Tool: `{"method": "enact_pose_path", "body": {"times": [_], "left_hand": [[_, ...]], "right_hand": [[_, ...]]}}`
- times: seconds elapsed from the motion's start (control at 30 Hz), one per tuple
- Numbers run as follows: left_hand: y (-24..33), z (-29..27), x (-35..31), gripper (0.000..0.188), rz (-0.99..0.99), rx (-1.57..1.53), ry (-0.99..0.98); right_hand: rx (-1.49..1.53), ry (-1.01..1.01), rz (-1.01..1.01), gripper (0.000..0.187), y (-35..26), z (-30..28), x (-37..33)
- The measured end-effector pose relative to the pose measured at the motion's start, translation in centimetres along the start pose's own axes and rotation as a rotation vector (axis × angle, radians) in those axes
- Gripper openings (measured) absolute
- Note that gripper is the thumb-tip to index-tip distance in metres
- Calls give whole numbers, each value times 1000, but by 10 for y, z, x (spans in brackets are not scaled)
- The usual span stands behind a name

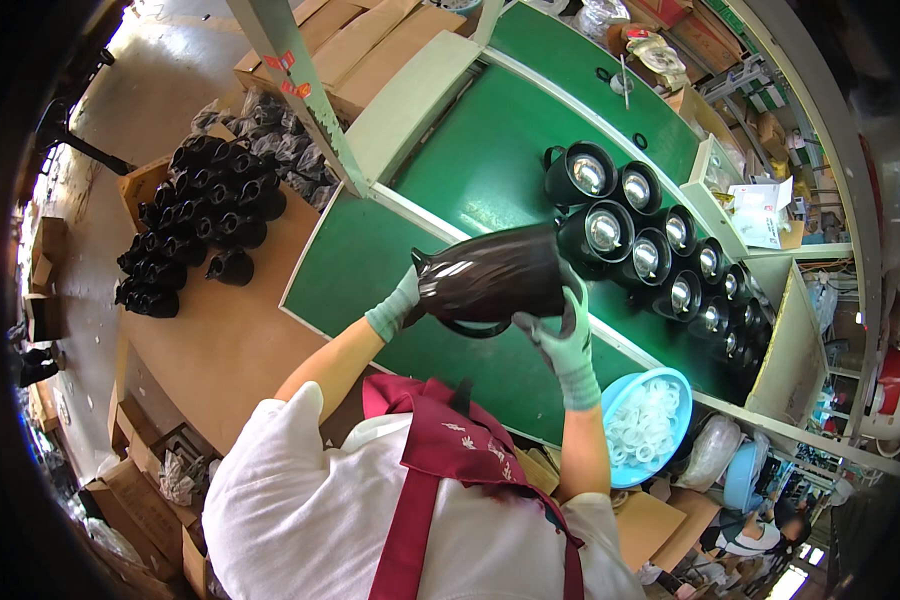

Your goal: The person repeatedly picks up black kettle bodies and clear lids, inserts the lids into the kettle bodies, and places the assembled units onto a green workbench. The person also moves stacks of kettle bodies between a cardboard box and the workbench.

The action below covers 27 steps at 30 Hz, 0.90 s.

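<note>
A glossy black jug (490,272) lies on its side in the air in front of me, above the green work surface. Its spout end points left and its handle hangs along the lower side. My left hand (398,305), in a pale green glove with dark palm, grips the spout end; part of its fingers is hidden behind the jug. At the opposite end, my right hand (564,348), gloved alike, closes round the rim with the thumb below and fingers on the far side. Several black jugs with shiny silver insides (603,232) stand on the green belt to the right.
A light blue basin (686,408) of translucent white rings sits by my right forearm. On the left, many black jug bodies (210,205) crowd a brown cardboard sheet (195,370). A pale metal post (305,90) rises ahead. Another person (755,537) is at the lower right.
</note>
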<state>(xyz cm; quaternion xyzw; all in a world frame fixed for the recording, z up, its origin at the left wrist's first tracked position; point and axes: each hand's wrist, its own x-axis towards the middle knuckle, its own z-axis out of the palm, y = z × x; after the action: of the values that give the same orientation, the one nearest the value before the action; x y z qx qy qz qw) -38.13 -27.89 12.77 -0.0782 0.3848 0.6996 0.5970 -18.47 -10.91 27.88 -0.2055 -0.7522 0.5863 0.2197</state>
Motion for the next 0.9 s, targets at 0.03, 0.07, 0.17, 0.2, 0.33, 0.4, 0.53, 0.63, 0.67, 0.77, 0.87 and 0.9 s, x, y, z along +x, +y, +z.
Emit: {"method": "enact_pose_path", "body": {"times": [0.03, 0.07, 0.17, 0.2, 0.33, 0.4, 0.53, 0.63, 0.67, 0.77, 0.87, 0.9], "left_hand": [[-17, -37, 34, 43, -39, -69, 52], [-16, -42, 51, 41, -75, -30, 38], [-10, -66, 63, 34, 8, 220, 368], [-16, -86, 71, 37, -28, 261, 573], [-21, -76, 30, 42, -103, 300, 399], [-20, -71, 6, 47, -228, 416, 349], [-51, -82, -21, 46, -132, 622, 299], [-65, -91, -36, 55, 7, 1124, 243], [-67, -90, -44, 50, 16, 1139, 269], [-85, -100, -51, 44, 27, 1137, 275], [-98, -92, -71, 43, 123, 1210, 344], [-107, -95, -80, 43, 144, 1233, 341]], "right_hand": [[-12, -37, -51, 59, -2, 7, 25], [-183, -14, -108, 58, 12, 8, 43], [-707, 49, -220, 43, 43, 20, 89], [-884, 40, -289, 41, 57, 23, 107], [-1283, 9, -190, 36, 139, 8, 152], [-1333, -7, -87, 42, 155, 11, 162], [-1137, 1, -256, 60, 97, 20, 130], [-827, 80, -202, 50, 83, 41, 47], [-695, 93, -177, 48, 85, 52, 20], [-556, -295, 21, 41, 128, 52, -74], [-528, -535, 341, 36, 185, 30, -168], [-565, -570, 423, 36, 190, 25, -191]]}}
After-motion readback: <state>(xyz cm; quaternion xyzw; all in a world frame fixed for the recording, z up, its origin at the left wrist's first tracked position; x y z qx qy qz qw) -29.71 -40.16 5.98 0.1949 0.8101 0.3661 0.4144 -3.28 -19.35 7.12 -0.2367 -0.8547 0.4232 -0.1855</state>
